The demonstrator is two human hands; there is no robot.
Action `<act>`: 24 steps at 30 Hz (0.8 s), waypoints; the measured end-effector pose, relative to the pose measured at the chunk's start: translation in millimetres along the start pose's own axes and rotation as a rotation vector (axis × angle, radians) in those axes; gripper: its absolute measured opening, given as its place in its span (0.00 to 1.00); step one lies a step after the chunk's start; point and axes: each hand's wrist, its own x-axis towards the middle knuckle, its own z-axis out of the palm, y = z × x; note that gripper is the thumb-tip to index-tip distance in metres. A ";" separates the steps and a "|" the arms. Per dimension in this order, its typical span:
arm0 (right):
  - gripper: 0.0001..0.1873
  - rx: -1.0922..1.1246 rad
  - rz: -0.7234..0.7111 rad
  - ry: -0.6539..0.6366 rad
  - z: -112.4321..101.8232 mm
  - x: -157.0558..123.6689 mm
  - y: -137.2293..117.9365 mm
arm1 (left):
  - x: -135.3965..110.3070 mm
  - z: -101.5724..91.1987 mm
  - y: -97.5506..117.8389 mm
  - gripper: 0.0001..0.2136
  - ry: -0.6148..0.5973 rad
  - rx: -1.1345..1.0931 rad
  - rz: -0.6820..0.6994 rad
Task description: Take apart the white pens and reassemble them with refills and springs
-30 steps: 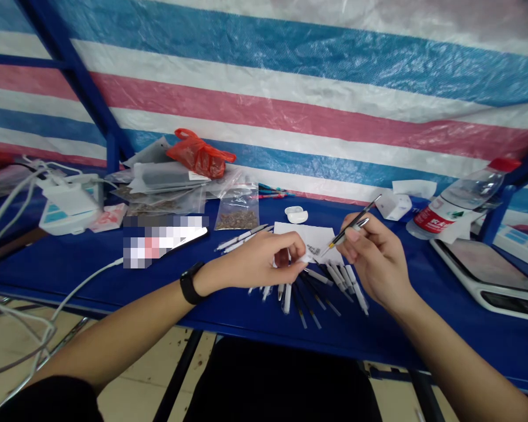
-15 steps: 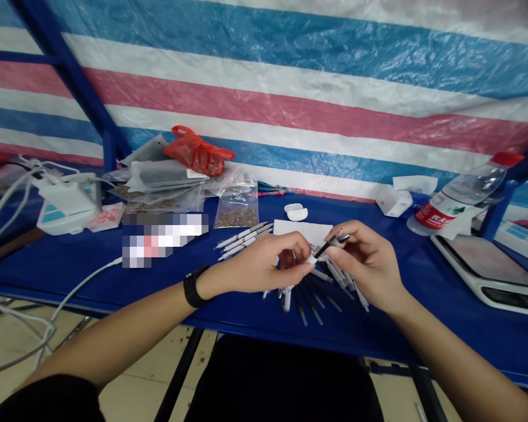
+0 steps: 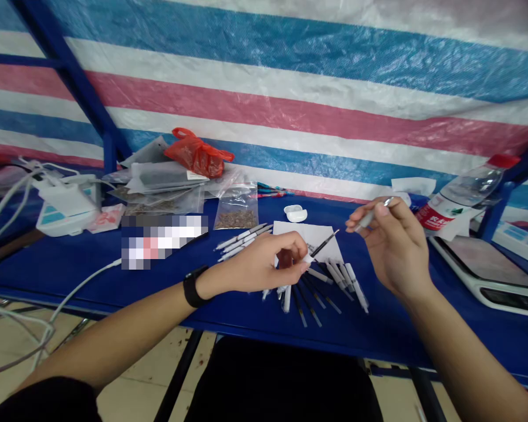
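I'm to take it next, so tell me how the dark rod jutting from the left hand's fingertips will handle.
Probably fairly stiff: the dark rod juts from the left hand without visible sagging. Likely light, being so thin. It might roll if set down, since it looks slender and round.

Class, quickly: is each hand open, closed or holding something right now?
Left hand: closed, pinching a white pen piece with a dark refill sticking out.
Right hand: closed, holding a pale pen part.
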 end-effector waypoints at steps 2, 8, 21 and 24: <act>0.11 -0.190 -0.006 -0.053 -3.9 1.4 11.6 | 1.1 -1.7 -0.6 0.05 0.032 0.015 0.007; 0.05 -0.866 0.158 -0.443 1.1 1.7 35.0 | 2.3 -5.0 -3.0 0.06 0.113 0.070 -0.015; 0.08 -1.230 0.302 -0.686 20.5 5.0 37.6 | 1.2 -1.9 -4.8 0.05 0.067 0.092 -0.036; 0.07 -1.215 0.310 -0.682 19.9 5.8 37.8 | 0.7 -1.6 -4.4 0.05 0.056 0.093 -0.038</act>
